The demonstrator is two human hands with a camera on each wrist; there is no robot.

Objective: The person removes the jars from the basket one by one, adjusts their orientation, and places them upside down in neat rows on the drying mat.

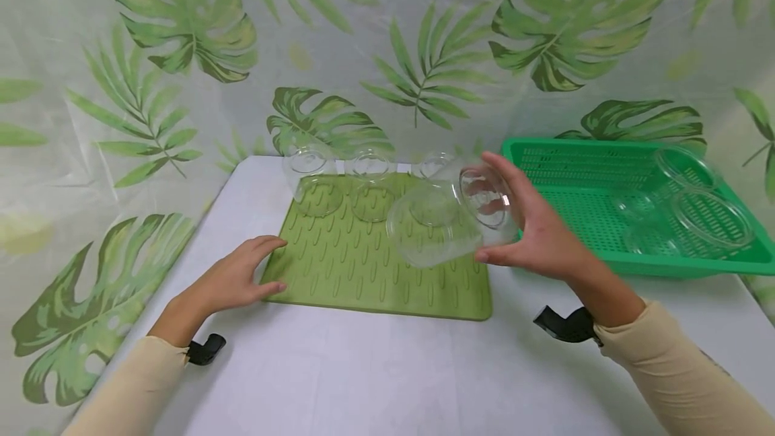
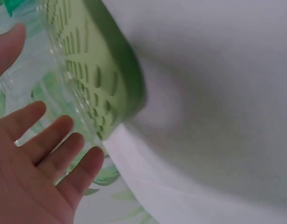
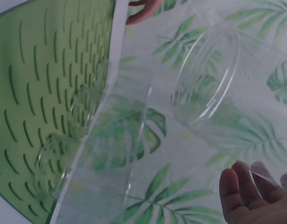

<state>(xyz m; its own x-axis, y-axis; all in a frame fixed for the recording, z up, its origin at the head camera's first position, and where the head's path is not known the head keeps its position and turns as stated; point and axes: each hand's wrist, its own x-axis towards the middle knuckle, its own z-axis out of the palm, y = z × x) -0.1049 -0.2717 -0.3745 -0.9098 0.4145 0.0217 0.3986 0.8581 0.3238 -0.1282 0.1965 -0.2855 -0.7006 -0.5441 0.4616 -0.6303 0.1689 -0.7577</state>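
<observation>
My right hand (image 1: 533, 227) grips a clear glass (image 1: 432, 224) near its thick round base, thumb below and fingers above. The glass is tilted above the right part of a green ridged mat (image 1: 363, 268), its open rim facing down and left. Along the mat's back edge stand three more clear glasses (image 1: 319, 184) in a row. My left hand (image 1: 233, 274) is beside the mat's left edge, fingers spread and nothing held. In the left wrist view its palm (image 2: 31, 177) shows. In the right wrist view my right fingers (image 3: 237, 186) curve about the glass, partly out of frame.
A green plastic basket (image 1: 654, 264) stands at the right with several clear glasses (image 1: 711, 217) at its right end. A white cloth (image 1: 387, 369) covers the table. Behind it hangs a leaf-patterned sheet (image 1: 418, 39).
</observation>
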